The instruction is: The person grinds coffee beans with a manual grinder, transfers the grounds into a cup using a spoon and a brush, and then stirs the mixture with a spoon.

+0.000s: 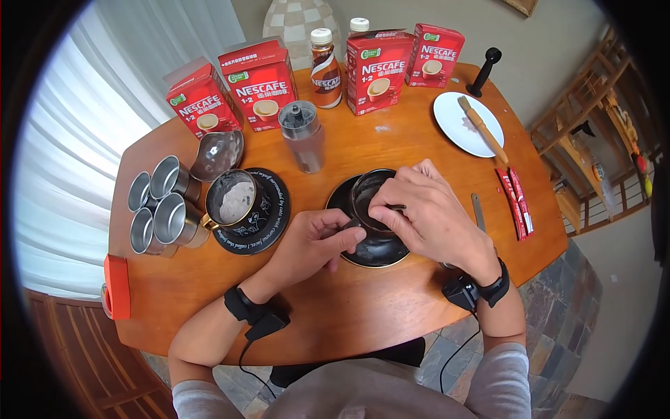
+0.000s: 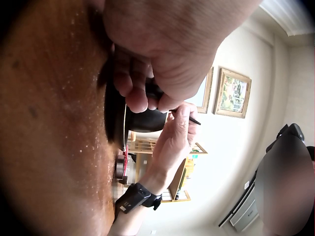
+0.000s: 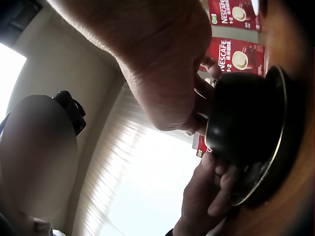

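A black cup (image 1: 362,198) with a gold rim stands on a black saucer (image 1: 377,255). My left hand (image 1: 317,241) grips the cup's handle between thumb and fingers, at the cup's left side. Over the cup's mouth, my right hand (image 1: 429,213) pinches a thin dark utensil; its end (image 2: 193,119) sticks out past the fingers in the left wrist view. Its lower part is hidden. In the right wrist view the cup (image 3: 238,115) sits upright on the saucer (image 3: 281,132), with my left hand (image 3: 202,196) touching its side.
To the left, a second cup (image 1: 236,199) holding pale powder stands on a black saucer (image 1: 269,227), beside metal cups (image 1: 174,218). A grinder (image 1: 303,140), a bottle (image 1: 326,73) and red boxes (image 1: 377,77) stand behind. At right lie a white plate (image 1: 453,126), red sachets (image 1: 515,202) and a metal utensil (image 1: 478,211).
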Demonstrator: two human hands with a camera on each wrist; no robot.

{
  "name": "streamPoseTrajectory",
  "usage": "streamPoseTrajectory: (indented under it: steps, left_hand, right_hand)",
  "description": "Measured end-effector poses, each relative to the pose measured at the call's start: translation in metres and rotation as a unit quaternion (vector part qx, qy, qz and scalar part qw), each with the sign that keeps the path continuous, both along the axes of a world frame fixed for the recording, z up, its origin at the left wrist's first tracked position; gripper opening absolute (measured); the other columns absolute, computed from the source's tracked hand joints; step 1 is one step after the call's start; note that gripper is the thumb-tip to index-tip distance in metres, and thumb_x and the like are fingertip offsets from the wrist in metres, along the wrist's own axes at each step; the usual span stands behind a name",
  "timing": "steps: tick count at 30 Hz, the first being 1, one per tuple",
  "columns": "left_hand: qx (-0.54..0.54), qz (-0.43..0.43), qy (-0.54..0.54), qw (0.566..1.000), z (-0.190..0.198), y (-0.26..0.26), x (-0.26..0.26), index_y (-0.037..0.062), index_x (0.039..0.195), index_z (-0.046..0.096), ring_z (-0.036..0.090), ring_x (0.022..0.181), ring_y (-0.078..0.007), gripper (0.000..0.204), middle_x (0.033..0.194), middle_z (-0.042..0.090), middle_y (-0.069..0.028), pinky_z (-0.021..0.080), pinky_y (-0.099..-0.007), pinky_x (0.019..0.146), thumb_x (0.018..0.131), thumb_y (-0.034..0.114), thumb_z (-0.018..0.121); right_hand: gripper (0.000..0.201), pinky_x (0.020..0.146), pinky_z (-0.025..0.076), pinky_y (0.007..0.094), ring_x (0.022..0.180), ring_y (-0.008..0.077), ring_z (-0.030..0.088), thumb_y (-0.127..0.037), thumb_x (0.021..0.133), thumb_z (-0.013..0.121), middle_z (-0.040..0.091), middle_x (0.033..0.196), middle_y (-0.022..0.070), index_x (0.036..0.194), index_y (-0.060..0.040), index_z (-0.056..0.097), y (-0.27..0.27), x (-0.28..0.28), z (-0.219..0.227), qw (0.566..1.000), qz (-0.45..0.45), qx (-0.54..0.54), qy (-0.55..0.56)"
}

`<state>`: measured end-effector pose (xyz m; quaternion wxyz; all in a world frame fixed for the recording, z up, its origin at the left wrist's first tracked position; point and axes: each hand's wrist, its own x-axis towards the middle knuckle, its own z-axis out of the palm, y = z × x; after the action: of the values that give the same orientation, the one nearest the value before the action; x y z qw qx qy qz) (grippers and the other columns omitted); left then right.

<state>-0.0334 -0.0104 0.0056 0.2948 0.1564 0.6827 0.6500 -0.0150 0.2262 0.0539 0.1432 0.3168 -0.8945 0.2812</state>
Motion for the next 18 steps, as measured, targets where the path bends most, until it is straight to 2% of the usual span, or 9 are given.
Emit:
streamPoseTrajectory:
  steps: [4,7,13,16,18]
  left_hand:
    - [0.000,0.000,-0.001,1.000,-0.0002,-0.0001,-0.0003,0.0020,0.091,0.070,0.059,0.053,-0.0060,0.019,0.078,0.071,-0.0022,0.042,-0.0206,0.048,0.101,0.017,0.071]
    - [0.008,-0.001,0.007,1.000,-0.0023,-0.0001,0.0005,0.0034,0.091,0.071,0.056,0.053,-0.0031,0.022,0.075,0.067,0.0027,0.040,-0.0198,0.047,0.102,0.023,0.072]
    - [-0.003,0.001,0.005,1.000,-0.0029,-0.0003,0.0004,0.0033,0.092,0.071,0.055,0.053,-0.0030,0.022,0.075,0.067,0.0028,0.040,-0.0196,0.047,0.102,0.023,0.073]
    - [-0.007,0.003,-0.003,1.000,0.0008,-0.0004,0.0001,0.0016,0.091,0.070,0.059,0.053,-0.0060,0.019,0.078,0.071,-0.0025,0.041,-0.0208,0.048,0.101,0.018,0.072]
    - [-0.006,0.004,0.000,1.000,0.0007,-0.0001,0.0003,0.0016,0.091,0.071,0.059,0.053,-0.0060,0.019,0.078,0.071,-0.0026,0.041,-0.0208,0.048,0.101,0.017,0.072]
  right_hand:
    - [0.013,0.080,0.039,0.0369,0.080,0.0250,0.056,-0.021,0.096,0.073,0.061,0.080,0.0064,0.091,-0.0085,0.072,0.0003,0.0008,-0.0011,1.000,-0.002,0.007,-0.001]
    - [0.013,0.080,0.039,0.0368,0.080,0.0248,0.056,-0.021,0.095,0.073,0.061,0.080,0.0062,0.091,-0.0086,0.072,-0.0001,0.0004,-0.0017,1.000,-0.004,-0.001,-0.001]
    - [0.012,0.080,0.038,0.0365,0.080,0.0246,0.056,-0.020,0.095,0.074,0.061,0.080,0.0062,0.091,-0.0088,0.072,0.0001,0.0006,-0.0019,1.000,-0.001,0.001,0.001]
    - [0.012,0.079,0.038,0.0363,0.080,0.0246,0.056,-0.020,0.095,0.074,0.061,0.080,0.0061,0.091,-0.0090,0.072,0.0002,0.0006,-0.0019,1.000,-0.001,0.000,0.003]
    - [0.012,0.079,0.038,0.0374,0.080,0.0245,0.057,-0.019,0.095,0.074,0.061,0.078,0.0067,0.090,-0.0090,0.071,-0.0002,0.0007,-0.0018,1.000,0.000,-0.001,0.009]
